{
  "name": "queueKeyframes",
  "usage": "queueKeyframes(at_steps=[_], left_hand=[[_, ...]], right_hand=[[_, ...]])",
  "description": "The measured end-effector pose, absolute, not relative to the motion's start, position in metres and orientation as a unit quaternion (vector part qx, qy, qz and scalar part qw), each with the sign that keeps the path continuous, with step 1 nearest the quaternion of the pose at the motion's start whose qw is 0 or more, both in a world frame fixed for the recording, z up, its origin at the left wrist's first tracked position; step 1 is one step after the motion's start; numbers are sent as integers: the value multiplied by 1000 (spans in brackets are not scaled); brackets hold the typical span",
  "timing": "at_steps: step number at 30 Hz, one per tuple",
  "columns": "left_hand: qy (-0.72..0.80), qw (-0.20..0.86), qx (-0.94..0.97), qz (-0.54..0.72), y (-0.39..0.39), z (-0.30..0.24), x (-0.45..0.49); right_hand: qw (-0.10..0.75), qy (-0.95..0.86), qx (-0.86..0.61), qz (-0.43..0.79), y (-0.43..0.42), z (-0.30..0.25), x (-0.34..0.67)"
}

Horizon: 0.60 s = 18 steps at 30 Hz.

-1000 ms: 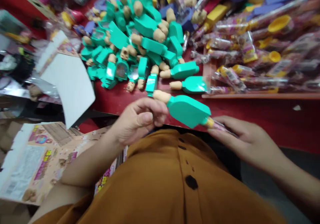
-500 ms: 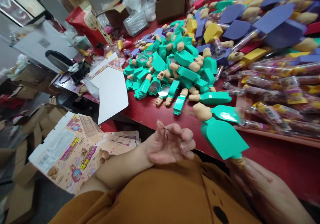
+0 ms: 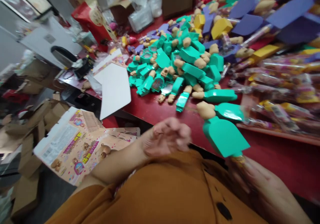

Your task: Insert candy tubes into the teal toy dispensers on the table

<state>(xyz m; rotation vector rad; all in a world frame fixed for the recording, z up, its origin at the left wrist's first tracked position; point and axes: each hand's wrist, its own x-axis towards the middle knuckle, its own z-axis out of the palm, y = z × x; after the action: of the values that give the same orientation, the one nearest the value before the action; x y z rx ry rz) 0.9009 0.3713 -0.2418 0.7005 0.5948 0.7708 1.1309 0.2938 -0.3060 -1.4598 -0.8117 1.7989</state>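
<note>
Grasping a green paddle-shaped toy (image 3: 226, 135) by its narrow lower end with the right grip (image 3: 262, 182). Pointing the toy's peach, bear-like top (image 3: 206, 110) away from the body and to the left, over the near edge of a red bench (image 3: 143, 112). Overlapping in view another green piece (image 3: 230, 111), lying on the bench just beyond. Holding the left grip (image 3: 168, 137) well apart from the toy, near the bench edge, and curling its fingers inward; being unable to tell, through the blur, whether anything is being pinched there. Facing a heap of green pieces (image 3: 163, 58) with peach tops, piled on the bench beyond both grips. Having wrapped sticks (image 3: 280, 115) in a pinkish tray (image 3: 275, 133) to the right, with purple paddles (image 3: 247, 25) and yellow blocks (image 3: 221, 29) farther back. Having a white card (image 3: 116, 89) to the left of the heap, and printed cardboard sheets (image 3: 82, 147) lower down, beside the left forearm. Wearing a brown buttoned top (image 3: 170, 190).
</note>
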Motion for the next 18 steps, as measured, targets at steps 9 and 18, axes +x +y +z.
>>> queueKeyframes(at_steps=[9, 18], left_hand=[[469, 54, 879, 71, 391, -309, 781], [399, 99, 910, 53, 440, -322, 756]], right_hand=[[502, -267, -499, 654, 289, -302, 1143], [519, -105, -310, 790, 287, -294, 1141]])
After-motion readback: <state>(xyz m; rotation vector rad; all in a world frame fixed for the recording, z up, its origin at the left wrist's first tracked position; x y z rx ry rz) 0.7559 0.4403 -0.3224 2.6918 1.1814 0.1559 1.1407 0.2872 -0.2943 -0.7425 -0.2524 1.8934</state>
